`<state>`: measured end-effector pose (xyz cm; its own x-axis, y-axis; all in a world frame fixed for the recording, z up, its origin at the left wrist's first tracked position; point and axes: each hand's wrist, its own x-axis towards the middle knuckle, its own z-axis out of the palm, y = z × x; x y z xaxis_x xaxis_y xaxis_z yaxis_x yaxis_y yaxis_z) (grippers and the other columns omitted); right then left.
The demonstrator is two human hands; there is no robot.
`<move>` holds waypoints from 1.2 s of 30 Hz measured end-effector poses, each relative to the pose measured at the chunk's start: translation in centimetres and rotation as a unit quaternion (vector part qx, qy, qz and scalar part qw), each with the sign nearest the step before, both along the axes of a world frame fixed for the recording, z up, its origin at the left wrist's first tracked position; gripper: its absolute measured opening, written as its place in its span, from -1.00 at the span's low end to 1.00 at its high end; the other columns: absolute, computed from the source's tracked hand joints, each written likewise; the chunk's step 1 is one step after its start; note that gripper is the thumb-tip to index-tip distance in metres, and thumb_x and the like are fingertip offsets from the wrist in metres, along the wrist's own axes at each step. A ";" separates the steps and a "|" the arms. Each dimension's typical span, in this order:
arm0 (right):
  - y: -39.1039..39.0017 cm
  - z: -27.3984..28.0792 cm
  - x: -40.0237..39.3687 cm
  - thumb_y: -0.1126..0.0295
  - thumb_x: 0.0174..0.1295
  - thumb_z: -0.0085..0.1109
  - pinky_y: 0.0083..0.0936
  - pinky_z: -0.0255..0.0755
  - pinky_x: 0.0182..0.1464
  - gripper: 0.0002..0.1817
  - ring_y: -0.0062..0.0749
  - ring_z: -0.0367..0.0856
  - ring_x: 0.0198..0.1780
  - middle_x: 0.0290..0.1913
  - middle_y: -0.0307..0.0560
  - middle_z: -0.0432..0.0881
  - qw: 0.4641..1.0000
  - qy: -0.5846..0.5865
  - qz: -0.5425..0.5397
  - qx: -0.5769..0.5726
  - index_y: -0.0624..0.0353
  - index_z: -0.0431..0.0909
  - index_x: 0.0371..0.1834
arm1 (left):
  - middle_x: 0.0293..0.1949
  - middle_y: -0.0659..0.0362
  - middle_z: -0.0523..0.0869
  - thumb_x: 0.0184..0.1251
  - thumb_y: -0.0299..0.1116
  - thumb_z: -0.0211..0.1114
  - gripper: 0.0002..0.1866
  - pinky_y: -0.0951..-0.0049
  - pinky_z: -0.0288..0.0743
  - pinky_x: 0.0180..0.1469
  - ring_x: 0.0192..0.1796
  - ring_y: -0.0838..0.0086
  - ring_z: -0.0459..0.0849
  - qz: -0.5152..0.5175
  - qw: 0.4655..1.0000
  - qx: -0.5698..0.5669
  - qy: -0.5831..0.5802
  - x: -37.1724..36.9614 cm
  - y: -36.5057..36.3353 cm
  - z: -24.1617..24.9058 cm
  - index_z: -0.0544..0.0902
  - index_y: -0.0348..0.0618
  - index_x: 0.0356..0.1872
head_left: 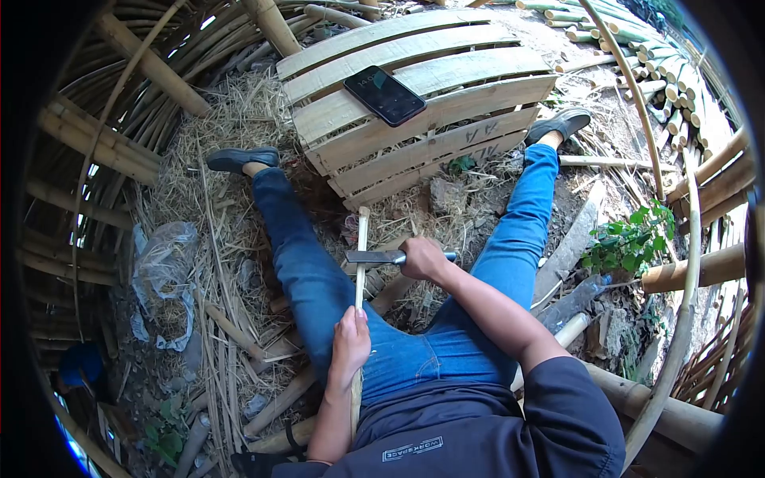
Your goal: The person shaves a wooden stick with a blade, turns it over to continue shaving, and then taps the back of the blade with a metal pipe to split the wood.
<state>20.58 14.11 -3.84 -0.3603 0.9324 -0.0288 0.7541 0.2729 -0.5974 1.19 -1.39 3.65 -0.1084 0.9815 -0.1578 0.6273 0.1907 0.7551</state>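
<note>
My left hand (349,344) is closed around a long, narrow bamboo strip (362,231), which points away from me between my legs. The strip's lower end runs back along my left forearm. My right hand (425,259) grips the handle of a knife (373,256). Its broad, flat blade lies across the strip, some way beyond my left fingers, and points to the left. Part of the handle sticks out on the far side of my right fist.
A slatted wooden crate (430,103) stands between my feet, with a phone (385,95) on top. Shavings (247,111) cover the ground. Cut bamboo poles (677,80) are piled at upper right. At left lies a clear plastic bag (167,255); a leafy plant (629,239) grows at right.
</note>
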 end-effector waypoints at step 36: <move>2.2 -0.8 2.5 0.37 -0.13 0.24 -0.08 0.60 -0.06 -0.78 0.17 0.72 -0.24 -0.39 0.26 0.70 0.993 -0.016 -0.117 0.015 0.22 0.71 -0.41 | -0.61 0.44 0.18 0.67 -0.04 -0.13 -0.68 0.69 -0.04 -0.70 -0.69 0.79 0.09 0.040 0.871 -0.227 -0.434 -0.7 -0.3 0.4 0.36 -0.04 -0.23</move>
